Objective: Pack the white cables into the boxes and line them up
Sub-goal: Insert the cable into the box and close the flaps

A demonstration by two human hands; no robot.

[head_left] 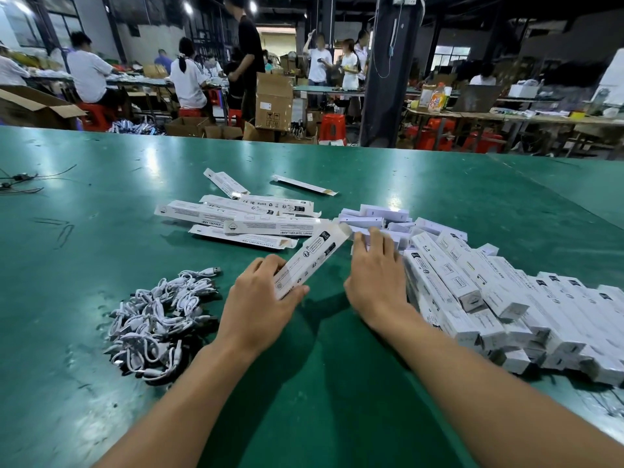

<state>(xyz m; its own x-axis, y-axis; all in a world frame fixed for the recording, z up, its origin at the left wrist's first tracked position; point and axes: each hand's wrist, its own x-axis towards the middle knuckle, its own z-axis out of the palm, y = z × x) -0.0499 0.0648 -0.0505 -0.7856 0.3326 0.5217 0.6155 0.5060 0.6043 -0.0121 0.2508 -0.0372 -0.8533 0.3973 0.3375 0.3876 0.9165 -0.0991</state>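
Paperboard, plastic and a scuffed green tabletop

The table (67, 265) has a smooth green covering with a soft sheen, scratched at near left. The boxes (472, 285) piled at right, the flat boxes (256, 224) farther off and the held box (309, 261) are white printed paperboard, faintly satin. The cables (158, 315) wear smooth white plastic; one plug (215, 269) looks metal. Far behind stand brown corrugated cartons (273, 106) and glossy red plastic stools (332, 126).
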